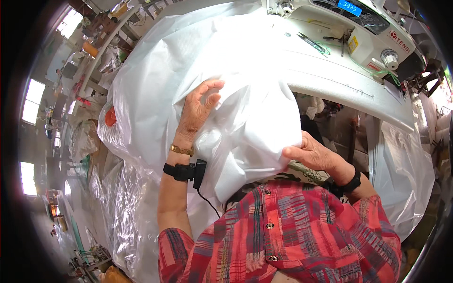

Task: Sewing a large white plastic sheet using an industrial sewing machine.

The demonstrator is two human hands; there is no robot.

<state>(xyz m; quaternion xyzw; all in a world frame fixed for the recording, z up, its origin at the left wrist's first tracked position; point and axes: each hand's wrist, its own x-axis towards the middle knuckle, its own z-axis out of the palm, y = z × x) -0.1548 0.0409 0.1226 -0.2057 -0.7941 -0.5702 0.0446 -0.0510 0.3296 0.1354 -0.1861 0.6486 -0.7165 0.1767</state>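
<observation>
A big, crumpled white sheet [146, 89], thin and plastic-looking, spreads over the table and down into my lap. My left hand [200, 104] rests over its middle with the fingers curved and a gap between thumb and forefinger; nothing shows in that gap. On the right, my right hand [309, 152] pinches the sheet's near right edge between thumb and fingers. Beyond the sheet stands a white sewing machine [377, 40] with a lit blue display. Glare washes out the sheet near the machine's needle end, so its folds there cannot be made out.
A pair of thread snips [309, 41] lies on the white machine bed [330, 78], near a small dark-handled tool [331, 37] and green thread. Clear plastic sheeting [127, 212] hangs at the left, and another translucent sheet [401, 174] hangs at the right.
</observation>
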